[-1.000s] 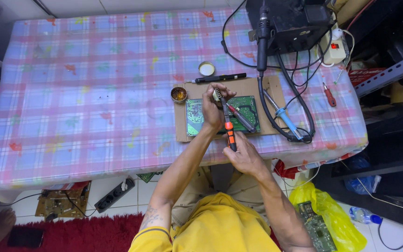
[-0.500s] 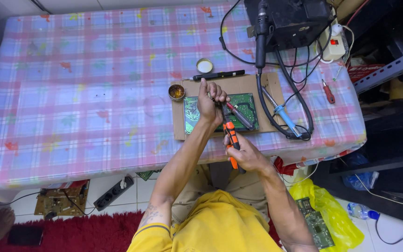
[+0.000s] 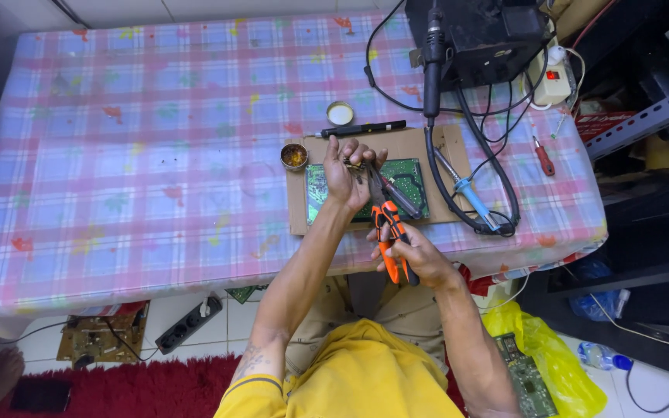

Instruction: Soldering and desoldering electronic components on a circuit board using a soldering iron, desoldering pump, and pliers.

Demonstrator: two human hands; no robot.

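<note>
Left hand point(image 3: 348, 174) pins the board point(image 3: 408, 182) and pinches a small part, right hand point(image 3: 416, 259) grips pliers point(image 3: 387, 224), nose pointing up-left toward it.

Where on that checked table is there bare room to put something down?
The tablecloth lies bare left of the small tin and cardboard sheet. The right side is crowded: circuit board, black station, cables, soldering iron, screwdriver.
</note>
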